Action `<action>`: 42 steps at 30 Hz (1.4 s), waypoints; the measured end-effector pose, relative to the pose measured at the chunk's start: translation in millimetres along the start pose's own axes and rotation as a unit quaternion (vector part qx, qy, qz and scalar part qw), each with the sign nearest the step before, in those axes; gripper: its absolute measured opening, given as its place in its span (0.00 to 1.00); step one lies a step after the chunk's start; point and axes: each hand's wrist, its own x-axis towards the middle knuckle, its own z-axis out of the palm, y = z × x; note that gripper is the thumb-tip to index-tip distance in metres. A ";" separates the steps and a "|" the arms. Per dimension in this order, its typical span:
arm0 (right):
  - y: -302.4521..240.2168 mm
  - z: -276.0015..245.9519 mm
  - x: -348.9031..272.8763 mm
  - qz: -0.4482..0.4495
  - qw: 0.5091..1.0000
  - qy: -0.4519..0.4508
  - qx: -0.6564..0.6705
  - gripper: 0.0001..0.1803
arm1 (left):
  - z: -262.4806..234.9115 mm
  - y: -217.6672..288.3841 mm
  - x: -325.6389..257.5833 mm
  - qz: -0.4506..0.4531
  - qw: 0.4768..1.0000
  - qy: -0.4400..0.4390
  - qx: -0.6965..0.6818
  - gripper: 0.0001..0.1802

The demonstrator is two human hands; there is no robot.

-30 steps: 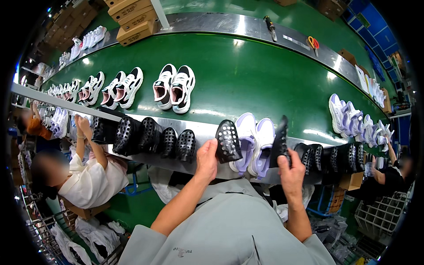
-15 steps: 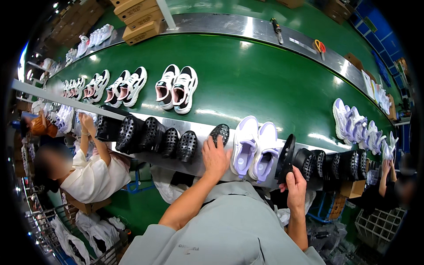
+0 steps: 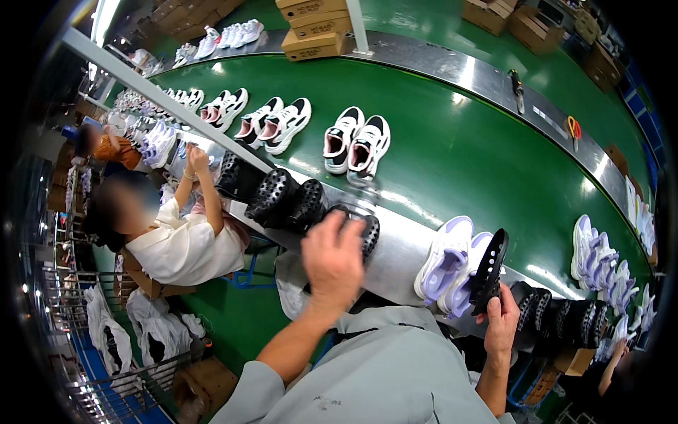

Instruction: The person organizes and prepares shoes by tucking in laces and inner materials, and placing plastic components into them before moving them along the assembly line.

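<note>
Centre: my left grip [image 3: 333, 265], blurred at the black shoe forms [image 3: 370, 239]; I cannot tell its hold. Right of centre: lilac-white sneakers [image 3: 445, 258] on the bench [image 3: 400, 254], then a holed form [image 3: 490, 270] pinched in my right grip [image 3: 500, 311]. Judged step: handling forms; next calls for steady control.

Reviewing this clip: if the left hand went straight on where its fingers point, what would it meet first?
Probably the black perforated forms right at the left hand's fingertips; blur and unclear depth leave contact uncertain.
</note>
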 end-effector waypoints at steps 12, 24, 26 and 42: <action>2.1 20.3 4.5 0.037 0.997 -0.046 -0.047 0.37 | -27.6 -145.4 10.6 -0.099 0.979 0.016 0.180 0.20; 4.7 33.0 1.1 0.053 0.996 -0.046 -0.063 0.34 | 13.7 -100.5 5.9 -0.036 0.995 -0.044 0.083 0.21; 5.1 32.1 0.1 0.059 0.993 -0.061 -0.077 0.34 | 17.8 -96.4 8.5 -0.039 0.995 -0.053 0.072 0.21; 11.5 20.9 -0.5 0.074 0.994 -0.037 -0.069 0.34 | -5.5 -153.6 4.8 -0.140 0.983 0.080 0.085 0.40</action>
